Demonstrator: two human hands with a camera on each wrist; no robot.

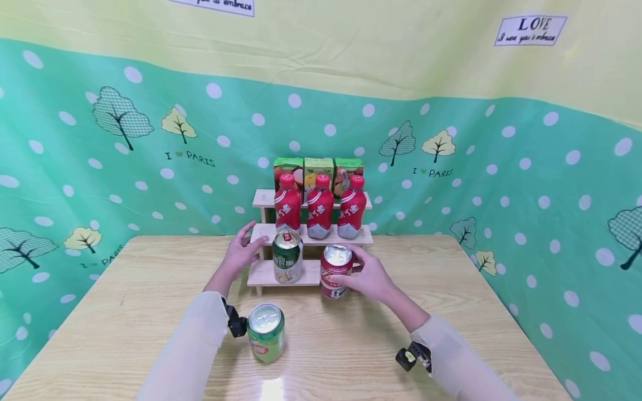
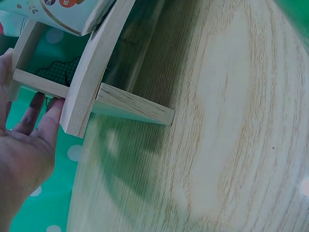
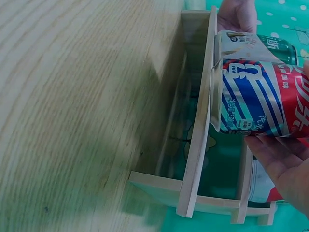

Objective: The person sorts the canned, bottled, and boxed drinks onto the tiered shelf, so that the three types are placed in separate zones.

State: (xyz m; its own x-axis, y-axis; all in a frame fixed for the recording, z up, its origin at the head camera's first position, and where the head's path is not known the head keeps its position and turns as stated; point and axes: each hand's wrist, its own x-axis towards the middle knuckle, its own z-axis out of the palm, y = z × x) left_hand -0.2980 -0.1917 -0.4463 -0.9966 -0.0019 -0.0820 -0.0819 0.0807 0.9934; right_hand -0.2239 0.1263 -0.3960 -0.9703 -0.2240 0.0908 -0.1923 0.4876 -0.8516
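Observation:
My right hand grips a red soda can at the front edge of the lowest tier of a small wooden shelf. In the right wrist view the red, blue and silver can sits right at the tier's edge, fingers beneath its side. A green and silver can stands on that tier to the left. My left hand holds the shelf's left side; in the left wrist view its fingers lie against the wooden side strut. A green soda can stands on the table near my left wrist.
Three red bottles fill the middle tier, with three juice cartons on the top tier behind. The shelf stands at the back of the wood-grain table, close to a green patterned cloth.

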